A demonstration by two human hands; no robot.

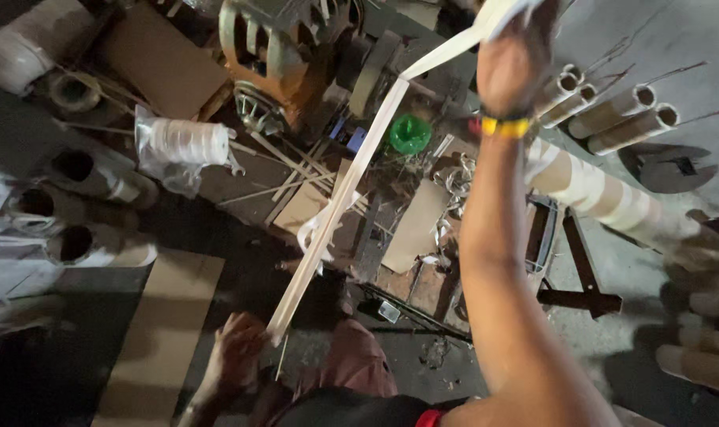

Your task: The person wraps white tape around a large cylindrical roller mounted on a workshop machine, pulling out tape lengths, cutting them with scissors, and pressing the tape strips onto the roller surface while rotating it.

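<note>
My left hand (pixel 234 352) grips the near end of a long, flat, pale strip (pixel 340 198) that runs up and to the right across the view. My right hand (pixel 516 55) is raised high, fingers closed around the far end of the same strip where it bends near the top edge. A yellow, black and red band sits on my right wrist. The strip hangs taut between both hands above a cluttered workbench (pixel 407 237).
An orange motor machine (pixel 272 55) stands at the top. A plastic-wrapped white spool (pixel 187 142), a green lid (pixel 409 133), cardboard sheets (pixel 158 340) and scrap strips lie below. Cardboard tubes (pixel 620 119) are stacked right, more tubes (pixel 75 237) left. A metal stand (pixel 581 277) is on the floor.
</note>
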